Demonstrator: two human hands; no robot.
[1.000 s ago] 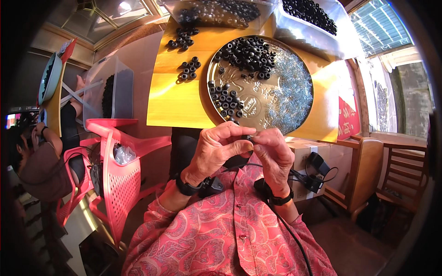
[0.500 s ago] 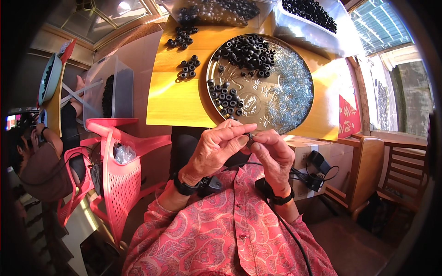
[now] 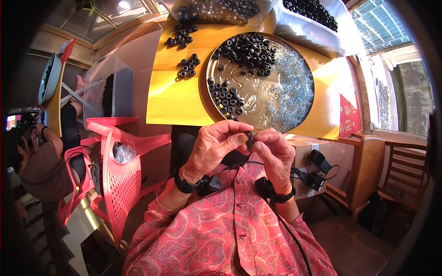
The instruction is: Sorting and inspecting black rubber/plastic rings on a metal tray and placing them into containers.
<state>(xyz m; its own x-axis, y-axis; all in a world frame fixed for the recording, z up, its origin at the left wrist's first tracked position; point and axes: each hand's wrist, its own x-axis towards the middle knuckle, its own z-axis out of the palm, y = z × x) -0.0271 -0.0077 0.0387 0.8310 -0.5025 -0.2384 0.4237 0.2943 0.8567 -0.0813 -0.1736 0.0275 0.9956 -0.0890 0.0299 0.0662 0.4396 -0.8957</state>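
Note:
Close in front of my chest, both hands meet over a small black ring-shaped piece. My left hand pinches it between thumb and index finger. My right hand has its thumb and fingertips closed on the piece's other side. Just beyond the hands lies a round metal tray on the yellow table. Black rings are heaped at the tray's far side, with a smaller group at its near left. Tiny clear-blue pieces cover its right part.
Clear plastic tubs of black rings stand at the table's back. Loose rings lie left of the tray. A red plastic chair is at my left, and another person sits farther left. A cardboard box stands at right.
My left index finger has drawn back and curled slightly, so the black piece between the fingertips shows more. Both hands stay at about the same place.

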